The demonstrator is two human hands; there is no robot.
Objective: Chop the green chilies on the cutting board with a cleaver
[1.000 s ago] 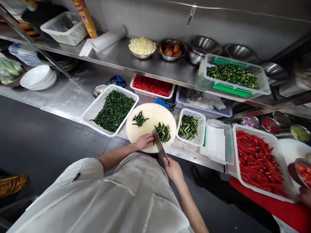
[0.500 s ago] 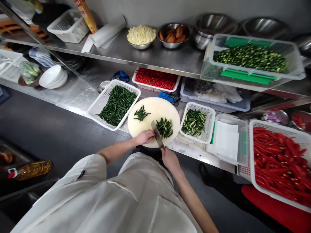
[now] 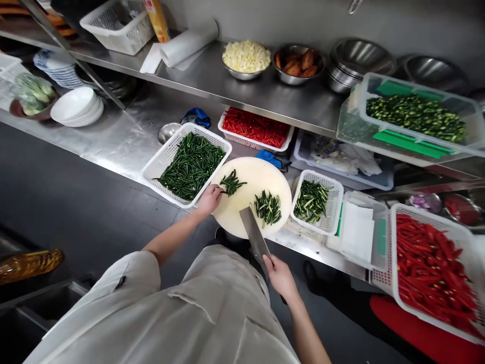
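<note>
A round cream cutting board point(image 3: 242, 202) bears a small bunch of uncut green peppers point(image 3: 233, 182) at its upper left and a heap of cut green peppers point(image 3: 267, 208) at its right. My left hand point(image 3: 210, 197) is at the board's left edge, its fingertips pinched at the end of the small bunch. In my right hand point(image 3: 278, 273) is the handle of a cleaver point(image 3: 254, 232), its blade over the board's front edge, apart from the heap. Left of the board stands a white basket of whole green peppers point(image 3: 191, 167); to the right, a basket of cut ones point(image 3: 311, 201).
Red chilies fill a basket point(image 3: 253, 128) behind the board and a large basket point(image 3: 435, 268) at far right. The steel shelf point(image 3: 212, 83) above holds bowls and a clear tub point(image 3: 417, 119). A person's red garment point(image 3: 409, 318) shows at lower right.
My left hand has moved from beside the blade to the small bunch at the left. The cleaver has come back toward me, away from the cut heap. The view has shifted slightly.
</note>
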